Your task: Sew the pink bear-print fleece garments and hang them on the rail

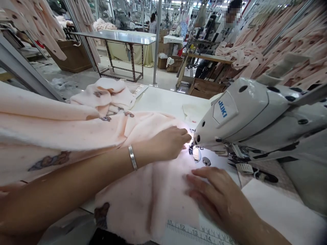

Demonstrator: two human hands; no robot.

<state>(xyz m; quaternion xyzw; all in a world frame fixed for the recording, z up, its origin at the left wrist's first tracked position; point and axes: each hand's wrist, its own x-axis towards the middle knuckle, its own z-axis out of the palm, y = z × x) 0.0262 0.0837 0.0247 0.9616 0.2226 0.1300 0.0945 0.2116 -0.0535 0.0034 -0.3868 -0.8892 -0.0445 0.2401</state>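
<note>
Pale pink fleece fabric [143,190] printed with small bears lies across the sewing table and over my left arm. My left hand [166,144], a silver bangle on its wrist, rests on the fabric with fingers held together, their tips right by the needle area [192,149] of a white JUKI sewing machine [245,112]. My right hand [217,195] lies flat on the fabric's near edge, fingers stretched out, in front of the presser foot. Neither hand grips anything I can see.
A printed ruler strip [189,233] runs along the table's front edge. More pink fabric [107,93] is piled at the table's far side. Beyond stand a metal table [120,37], cardboard boxes, hanging pink garments and a seated person [224,30] at another machine.
</note>
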